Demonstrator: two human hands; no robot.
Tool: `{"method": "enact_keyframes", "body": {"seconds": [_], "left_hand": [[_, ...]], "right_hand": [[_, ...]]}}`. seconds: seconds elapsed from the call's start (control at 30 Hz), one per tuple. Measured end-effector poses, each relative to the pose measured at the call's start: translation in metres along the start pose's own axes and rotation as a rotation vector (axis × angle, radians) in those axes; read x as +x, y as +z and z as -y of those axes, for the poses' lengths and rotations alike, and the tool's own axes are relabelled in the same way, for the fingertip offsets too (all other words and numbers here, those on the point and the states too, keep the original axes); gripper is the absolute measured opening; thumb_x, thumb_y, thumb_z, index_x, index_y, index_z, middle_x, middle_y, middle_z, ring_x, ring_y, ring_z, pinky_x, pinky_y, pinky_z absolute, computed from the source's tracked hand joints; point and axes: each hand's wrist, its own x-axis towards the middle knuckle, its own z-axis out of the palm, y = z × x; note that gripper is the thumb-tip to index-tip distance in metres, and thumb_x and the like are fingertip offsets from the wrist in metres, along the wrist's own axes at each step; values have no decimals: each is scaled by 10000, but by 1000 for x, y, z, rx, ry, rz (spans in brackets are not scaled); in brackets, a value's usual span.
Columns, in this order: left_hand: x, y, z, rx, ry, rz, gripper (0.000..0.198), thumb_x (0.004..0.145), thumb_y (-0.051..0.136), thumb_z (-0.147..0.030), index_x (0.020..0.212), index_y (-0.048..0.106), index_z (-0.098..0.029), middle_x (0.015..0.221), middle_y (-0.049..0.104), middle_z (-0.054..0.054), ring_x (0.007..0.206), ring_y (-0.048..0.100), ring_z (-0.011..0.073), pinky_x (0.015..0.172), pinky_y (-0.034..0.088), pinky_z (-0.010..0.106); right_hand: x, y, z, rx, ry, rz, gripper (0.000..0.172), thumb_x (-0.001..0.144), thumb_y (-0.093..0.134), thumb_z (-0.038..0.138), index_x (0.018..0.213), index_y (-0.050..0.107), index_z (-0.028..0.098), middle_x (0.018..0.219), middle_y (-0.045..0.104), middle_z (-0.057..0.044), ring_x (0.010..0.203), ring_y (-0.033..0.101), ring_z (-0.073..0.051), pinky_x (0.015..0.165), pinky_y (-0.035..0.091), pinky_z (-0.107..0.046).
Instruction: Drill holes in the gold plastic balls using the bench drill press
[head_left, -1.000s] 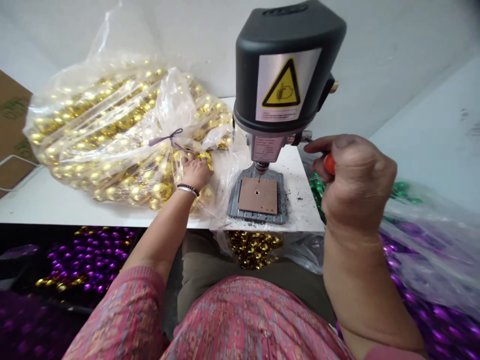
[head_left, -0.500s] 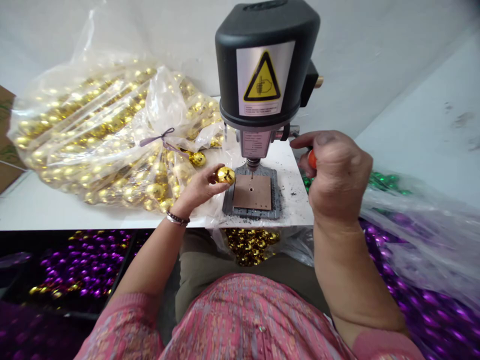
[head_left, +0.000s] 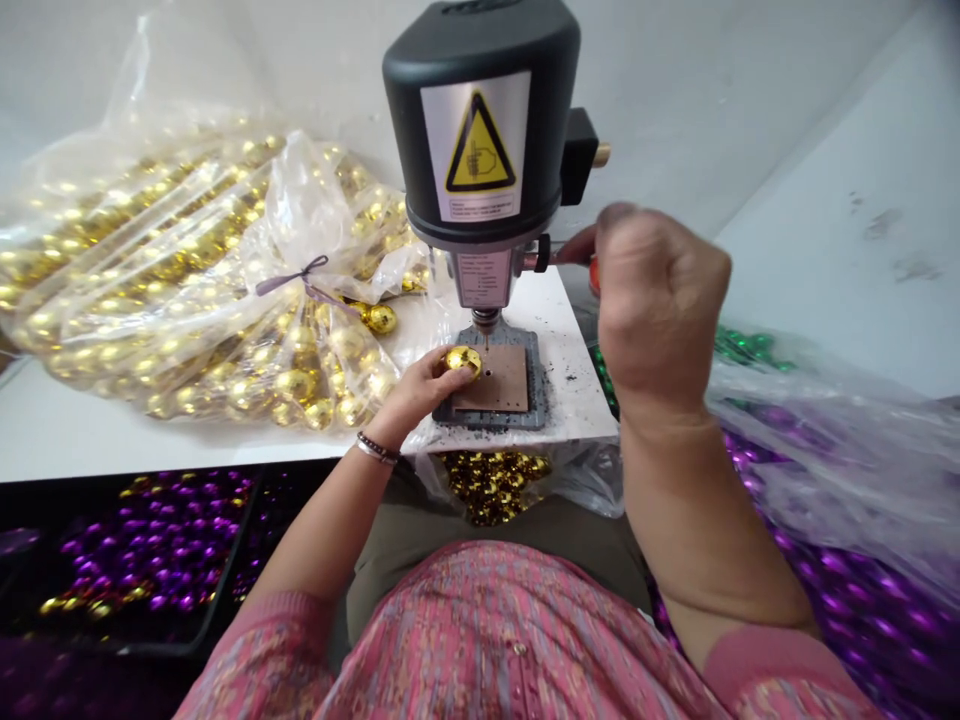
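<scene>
A shiny gold ball (head_left: 463, 360) is pinched in the fingers of my left hand (head_left: 421, 392), over the left part of a brown board. That board (head_left: 495, 390), with a small dark hole in it, lies on the grey base (head_left: 531, 345) of a black bench drill press (head_left: 480, 130). The thin drill bit (head_left: 486, 340) points down just right of the ball; whether they touch I cannot tell. My right hand (head_left: 656, 300) is closed on the drill press's feed handle at the right, where a bit of its orange-red knob (head_left: 595, 276) shows. The hand hides most of the handle.
A tied clear bag of gold balls (head_left: 187, 290) takes up the left of the white table (head_left: 75, 440). Loose gold balls (head_left: 381, 318) lie at its mouth. Below are gold pieces (head_left: 495, 485) in plastic, a bin of purple balls (head_left: 165, 540), and purple beads (head_left: 870, 600) under plastic at right.
My left hand has brought the gold ball rightward over the board, close beside the bit. My right hand, still on the handle, is a little higher. The view has shifted slightly.
</scene>
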Motion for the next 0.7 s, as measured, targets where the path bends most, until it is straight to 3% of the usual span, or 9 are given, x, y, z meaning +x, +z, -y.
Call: {"method": "enact_keyframes", "body": {"seconds": [0.1,0.17,0.23,0.33,0.53,0.7], "left_hand": [[-1,0,-2,-160,-92,37,499,816,639,-482,1185,658,-146,956,700,62,713,582,113,638,466,241],[0,1,-3,-225,-126,43,468,809,649,-475,1140,666,-145,918,689,58,679,559,100,617,446,234],[2,2,-4,-247,-139,34,431,799,670,-460,1094,671,-145,868,677,44,663,549,96,602,425,231],[5,6,-6,-237,-119,42,405,786,698,-452,1056,669,-150,818,668,24,661,562,103,585,404,229],[12,12,-4,-59,-102,-34,430,758,736,-406,1099,658,-156,849,688,21,676,602,121,582,420,232],[17,15,1,155,-14,-68,446,745,760,-383,1137,682,-187,883,705,14,761,628,144,687,478,248]], "right_hand": [[29,3,9,-96,-8,-19,405,921,450,291,531,464,179,554,486,22,616,504,-76,660,359,-282],[52,8,11,-177,22,-10,416,918,415,277,539,531,148,547,519,27,600,493,-52,677,344,-284],[73,15,8,-236,77,-9,454,923,347,268,581,596,104,556,509,41,592,477,-11,704,317,-277],[92,24,0,-192,103,-30,460,929,329,257,551,546,111,524,447,56,512,421,1,684,308,-258],[97,30,-6,-148,103,-17,496,970,292,217,496,426,163,500,403,65,482,407,-21,653,320,-232],[97,25,-2,-233,119,41,436,963,216,206,537,307,197,530,408,90,528,419,-6,696,287,-212]]}}
